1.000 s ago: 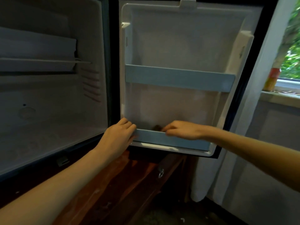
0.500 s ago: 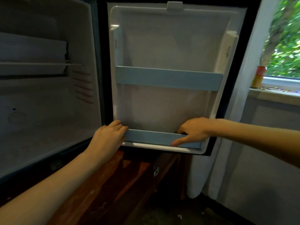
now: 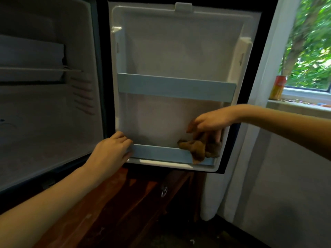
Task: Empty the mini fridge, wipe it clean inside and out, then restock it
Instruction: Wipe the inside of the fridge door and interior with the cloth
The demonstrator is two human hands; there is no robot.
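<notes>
- The left forearm is coming in from seven o'clock of the view, and the right forearm is reaching in from three o'clock.
- A dark wooden cabinet (image 3: 136,197) is sitting under the mini fridge (image 3: 44,122), at six o'clock; a small metal ring pull (image 3: 163,191) is hanging on its front.
- The left hand (image 3: 111,153) is gripping the left end of the lower rail (image 3: 161,154) of the open door (image 3: 179,51), its fingers curling narrowly over the rail's top edge.
- The right hand (image 3: 210,122) is holding a brown cloth (image 3: 198,149) at the rail's right end, at four o'clock from the door's middle; thumb and fingers are spreading down around the bunched top of the cloth.
- The cloth is lying crumpled in the lower door pocket, and part of it is draping over the front of the rail.
- An upper rail (image 3: 175,88) is crossing the door at mid-height, with nothing showing behind it.
- The fridge cavity is standing open at nine o'clock, with a wire shelf (image 3: 35,70) showing near its top.
- A white curtain (image 3: 241,176) is hanging just beside the door's right edge.
- An orange-and-yellow can (image 3: 277,87) is standing upright on the windowsill (image 3: 295,106) at two o'clock, with green leaves showing outside.
</notes>
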